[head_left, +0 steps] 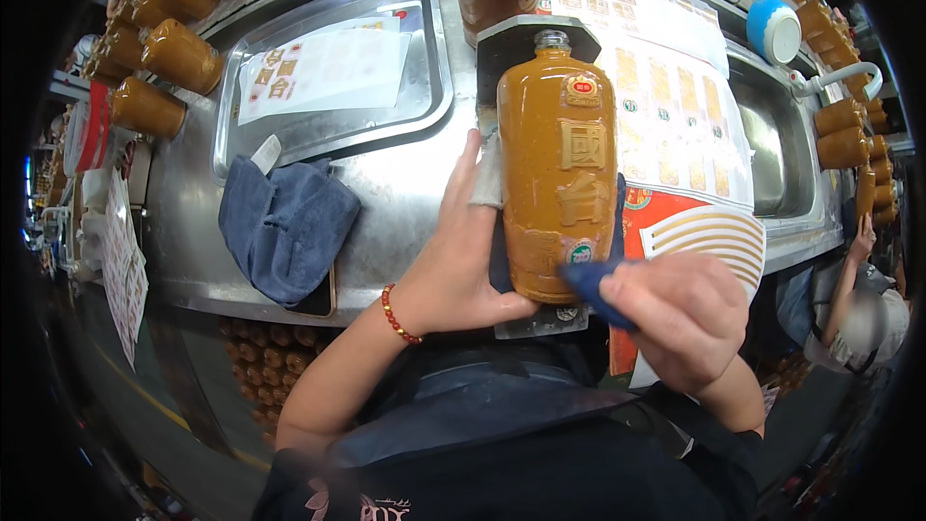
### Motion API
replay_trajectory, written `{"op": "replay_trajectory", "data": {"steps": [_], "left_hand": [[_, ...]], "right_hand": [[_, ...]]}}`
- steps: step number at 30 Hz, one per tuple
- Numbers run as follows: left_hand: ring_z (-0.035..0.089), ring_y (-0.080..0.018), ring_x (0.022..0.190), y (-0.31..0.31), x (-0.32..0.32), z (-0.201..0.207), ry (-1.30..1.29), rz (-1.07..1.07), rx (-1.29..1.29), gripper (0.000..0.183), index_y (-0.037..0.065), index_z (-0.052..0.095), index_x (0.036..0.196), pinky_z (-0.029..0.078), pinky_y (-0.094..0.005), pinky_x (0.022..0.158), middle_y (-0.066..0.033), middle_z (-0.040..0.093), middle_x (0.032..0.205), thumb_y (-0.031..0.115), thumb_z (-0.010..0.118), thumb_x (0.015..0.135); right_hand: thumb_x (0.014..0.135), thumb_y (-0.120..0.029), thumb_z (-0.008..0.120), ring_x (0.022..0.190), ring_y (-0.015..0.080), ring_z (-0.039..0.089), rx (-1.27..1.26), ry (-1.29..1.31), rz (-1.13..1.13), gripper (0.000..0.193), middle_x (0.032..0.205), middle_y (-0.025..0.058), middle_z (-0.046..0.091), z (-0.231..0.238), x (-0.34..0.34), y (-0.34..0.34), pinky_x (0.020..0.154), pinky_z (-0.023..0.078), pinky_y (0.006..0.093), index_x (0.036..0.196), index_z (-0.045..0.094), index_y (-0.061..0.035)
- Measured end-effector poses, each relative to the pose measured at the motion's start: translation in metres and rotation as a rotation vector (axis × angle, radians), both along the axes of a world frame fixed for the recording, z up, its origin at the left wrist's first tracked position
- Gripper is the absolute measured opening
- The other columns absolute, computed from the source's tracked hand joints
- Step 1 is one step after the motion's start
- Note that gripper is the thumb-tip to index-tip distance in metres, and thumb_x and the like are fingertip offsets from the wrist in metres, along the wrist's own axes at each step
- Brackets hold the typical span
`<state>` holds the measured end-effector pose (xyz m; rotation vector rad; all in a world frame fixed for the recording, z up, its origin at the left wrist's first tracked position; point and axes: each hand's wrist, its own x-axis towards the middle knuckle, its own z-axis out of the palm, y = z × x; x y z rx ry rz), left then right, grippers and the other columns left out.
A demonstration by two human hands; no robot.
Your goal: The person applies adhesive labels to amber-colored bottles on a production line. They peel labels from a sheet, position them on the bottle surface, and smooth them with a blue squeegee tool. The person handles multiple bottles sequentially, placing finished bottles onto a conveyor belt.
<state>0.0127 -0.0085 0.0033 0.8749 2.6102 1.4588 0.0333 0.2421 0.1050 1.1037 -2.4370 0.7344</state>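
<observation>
A brown glazed bottle (pixel 555 174) with raised gold characters, a red emblem near the shoulder and a small green-and-white round mark low down lies in front of me, its open neck pointing away. My left hand (pixel 458 256) grips its left side, thumb at the base and fingers stretched along the edge. Beside those fingers is a piece of pale cloth (pixel 489 174). My right hand (pixel 680 314) pinches a dark blue cloth (pixel 596 291), whose tip touches the bottle's lower right part near the green mark. A dark support (pixel 497 63) shows behind the bottle's neck.
On the left stand a metal tray (pixel 439 87) with transfer sheets (pixel 328 68) and a crumpled blue cloth (pixel 289 227). More sheets (pixel 675 96), a red sheet (pixel 632 232) and a sink (pixel 772 145) are right. Brown bottles (pixel 181 56) line the back; another person (pixel 858 314) works far right.
</observation>
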Motion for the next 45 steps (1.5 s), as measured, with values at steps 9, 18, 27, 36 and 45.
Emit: {"op": "replay_trajectory", "data": {"steps": [9,18,27,36,45], "left_hand": [[0.057,-0.031,0.127,0.04,0.018,0.034,-0.325,0.244,0.358,0.084,-0.01,0.035,0.144,0.044,-0.0424,0.109,-0.0234,0.053,0.134,0.03,0.082,0.088],[0.046,-0.0251,0.141,0.037,0.014,0.033,-0.5,0.122,0.475,0.091,-0.004,0.01,0.159,0.037,-0.0419,0.118,-0.0178,0.041,0.153,0.004,0.071,0.09],[0.044,-0.0268,0.144,0.035,0.011,0.041,-0.608,0.128,0.542,0.088,-0.002,0.008,0.16,0.036,-0.0435,0.119,-0.0183,0.039,0.156,0.006,0.067,0.095],[0.042,-0.0261,0.144,0.032,0.013,0.035,-0.593,0.134,0.526,0.086,-0.002,0.01,0.16,0.034,-0.0419,0.12,-0.0175,0.039,0.156,0.012,0.067,0.098],[0.059,-0.0235,0.125,0.035,0.012,0.031,-0.473,0.176,0.543,0.084,-0.009,0.029,0.147,0.048,-0.0368,0.105,-0.021,0.056,0.137,0.015,0.081,0.087]], "right_hand": [[0.078,0.002,0.084,0.078,0.0224,0.065,-0.318,-0.098,-0.281,0.036,0.091,0.0115,0.069,-0.008,0.016,0.02,0.068,0.052,0.0303,0.111,0.069,0.0005],[0.077,0.002,0.085,0.08,0.021,0.065,-0.41,-0.121,-0.323,0.037,0.094,0.0116,0.07,-0.02,0.018,0.028,0.069,0.052,0.0293,0.111,0.069,0.0005],[0.075,0.002,0.086,0.079,0.0204,0.065,-0.389,-0.137,-0.307,0.037,0.092,0.0111,0.071,-0.021,0.016,0.029,0.068,0.051,0.029,0.109,0.071,0.0003],[0.072,0.001,0.088,0.079,0.023,0.066,-0.443,-0.273,-0.275,0.038,0.091,0.0116,0.07,-0.024,0.015,0.02,0.068,0.052,0.0301,0.107,0.072,-0.0004],[0.068,0.001,0.08,0.077,0.0238,0.061,-0.276,-0.168,-0.18,0.038,0.089,0.0058,0.067,-0.019,0.014,0.003,0.067,0.048,0.0333,0.105,0.076,-0.0063]]}}
